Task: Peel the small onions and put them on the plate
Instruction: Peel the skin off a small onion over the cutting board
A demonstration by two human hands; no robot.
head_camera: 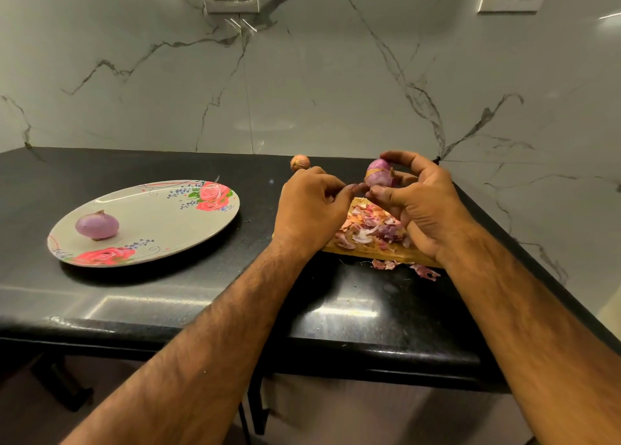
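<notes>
My right hand grips a small purple onion with a strip of yellowish skin still on it, held above the wooden board. My left hand is curled beside it, its fingertips close to the onion's lower left side; whether they pinch a bit of skin I cannot tell. A peeled purple onion lies on the left part of the floral plate. An unpeeled brown onion sits on the counter behind my left hand.
A heap of onion peels covers the board, and a few scraps lie on the black counter in front of it. The marble wall stands behind, and the counter's front edge is near my forearms.
</notes>
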